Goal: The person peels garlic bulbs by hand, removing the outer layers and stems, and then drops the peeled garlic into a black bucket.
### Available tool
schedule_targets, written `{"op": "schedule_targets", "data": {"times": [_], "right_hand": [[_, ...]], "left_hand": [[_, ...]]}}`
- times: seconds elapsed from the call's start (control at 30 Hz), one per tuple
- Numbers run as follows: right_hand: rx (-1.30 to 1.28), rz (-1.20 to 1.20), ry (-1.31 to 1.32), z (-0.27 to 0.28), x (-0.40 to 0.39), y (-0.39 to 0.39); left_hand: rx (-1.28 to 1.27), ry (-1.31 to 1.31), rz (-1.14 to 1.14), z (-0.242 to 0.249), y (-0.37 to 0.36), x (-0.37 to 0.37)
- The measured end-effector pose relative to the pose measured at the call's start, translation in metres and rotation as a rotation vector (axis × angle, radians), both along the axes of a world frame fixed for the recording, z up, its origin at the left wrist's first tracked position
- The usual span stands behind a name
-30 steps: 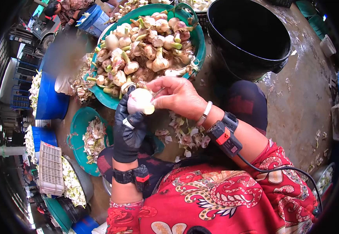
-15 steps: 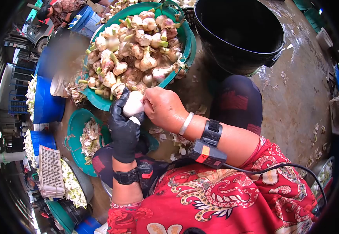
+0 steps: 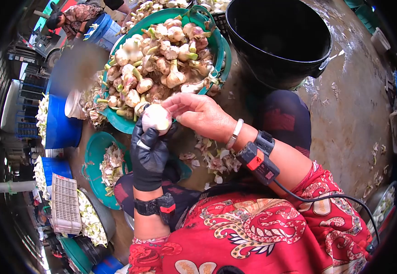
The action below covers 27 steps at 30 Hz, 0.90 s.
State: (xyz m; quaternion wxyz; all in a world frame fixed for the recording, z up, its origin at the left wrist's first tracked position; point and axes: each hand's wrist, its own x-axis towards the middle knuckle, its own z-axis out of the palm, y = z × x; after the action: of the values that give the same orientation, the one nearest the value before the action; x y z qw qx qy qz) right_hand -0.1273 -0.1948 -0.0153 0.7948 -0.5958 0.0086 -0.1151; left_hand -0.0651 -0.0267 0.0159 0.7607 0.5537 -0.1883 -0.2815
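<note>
Garlic bulb [image 3: 157, 118] (underside out of sight)

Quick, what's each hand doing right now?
Left hand: closed around a garlic bulb.
Right hand: at the bulb's side; whether open or pinching, can't tell.

The gloved left hand [image 3: 150, 153] hides the underside of the garlic bulb [image 3: 156, 119]; whether the fingertips of the right hand [image 3: 204, 118] touch it cannot be told. The view's far edge cuts off the black bucket [image 3: 276, 52], its inside too dark to read. At far left, a grey blur [image 3: 80, 66] masks part of a blue tub [image 3: 62, 122].
</note>
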Motion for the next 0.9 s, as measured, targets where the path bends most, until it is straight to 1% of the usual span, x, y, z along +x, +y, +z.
{"op": "schedule_targets", "data": {"times": [0.07, 0.1, 0.13, 0.2, 0.23, 0.3, 0.33, 0.4, 0.43, 0.47, 0.5, 0.53, 0.6, 0.67, 0.7, 0.73, 0.77, 0.8, 0.83, 0.9], "right_hand": [[-0.220, 0.046, -0.230, 0.008, -0.003, -0.004], [-0.162, 0.131, -0.184, 0.008, -0.004, -0.002], [-0.222, 0.021, -0.229, 0.000, 0.002, 0.003], [-0.294, -0.092, -0.163, -0.013, 0.009, 0.006], [-0.294, -0.091, -0.161, -0.011, 0.008, 0.005], [-0.626, -0.323, -0.123, -0.002, 0.008, 0.005], [-0.625, -0.316, -0.124, -0.003, 0.009, 0.008], [-0.671, -0.345, -0.281, -0.004, 0.012, 0.013], [-0.693, -0.288, -0.289, -0.001, 0.011, 0.016], [-0.693, -0.287, -0.290, 0.002, 0.009, 0.015], [-0.664, -0.284, -0.298, 0.005, 0.007, 0.014], [-0.636, -0.280, -0.304, 0.006, 0.005, 0.013], [-0.640, -0.271, -0.315, 0.004, 0.007, 0.009], [-0.346, -0.051, -0.228, 0.003, 0.010, 0.008], [-0.436, -0.125, -0.216, 0.004, 0.009, 0.008], [-0.437, -0.124, -0.215, 0.002, 0.008, 0.010], [-0.255, -0.067, -0.155, -0.002, 0.009, 0.013], [-0.073, -0.012, -0.096, -0.004, 0.009, 0.014], [-0.073, -0.015, -0.095, -0.002, 0.008, 0.012], [0.276, 0.091, 0.041, 0.004, 0.007, 0.008]], "left_hand": [[-0.208, 0.403, -0.054, 0.001, -0.002, 0.002], [-0.140, 0.365, -0.031, 0.002, -0.003, -0.001], [-0.142, 0.365, -0.036, 0.005, -0.001, -0.001], [0.502, -0.695, -0.130, 0.007, 0.004, 0.000], [0.346, -0.249, -0.045, 0.003, 0.000, 0.004], [0.371, -0.273, -0.013, 0.011, 0.004, 0.012], [0.398, -0.297, 0.022, 0.017, 0.007, 0.013], [0.370, -0.280, 0.046, 0.021, 0.000, 0.011], [0.359, -0.242, 0.054, 0.021, -0.003, 0.012], [0.349, -0.203, 0.058, 0.021, -0.004, 0.013], [0.297, -0.136, 0.056, 0.015, 0.000, 0.019], [0.298, -0.133, 0.053, 0.014, 0.001, 0.020], [0.112, 0.027, 0.019, 0.014, 0.004, 0.020], [0.126, -0.021, 0.007, 0.013, 0.003, 0.018], [0.140, -0.047, 0.013, 0.011, 0.002, 0.019], [0.153, -0.073, 0.018, 0.010, 0.001, 0.020], [0.152, -0.072, 0.018, 0.010, 0.001, 0.019], [0.114, 0.024, 0.012, 0.012, 0.002, 0.018], [0.077, 0.119, 0.004, 0.013, 0.003, 0.018], [0.098, 0.112, 0.033, 0.007, 0.012, 0.021]]}}
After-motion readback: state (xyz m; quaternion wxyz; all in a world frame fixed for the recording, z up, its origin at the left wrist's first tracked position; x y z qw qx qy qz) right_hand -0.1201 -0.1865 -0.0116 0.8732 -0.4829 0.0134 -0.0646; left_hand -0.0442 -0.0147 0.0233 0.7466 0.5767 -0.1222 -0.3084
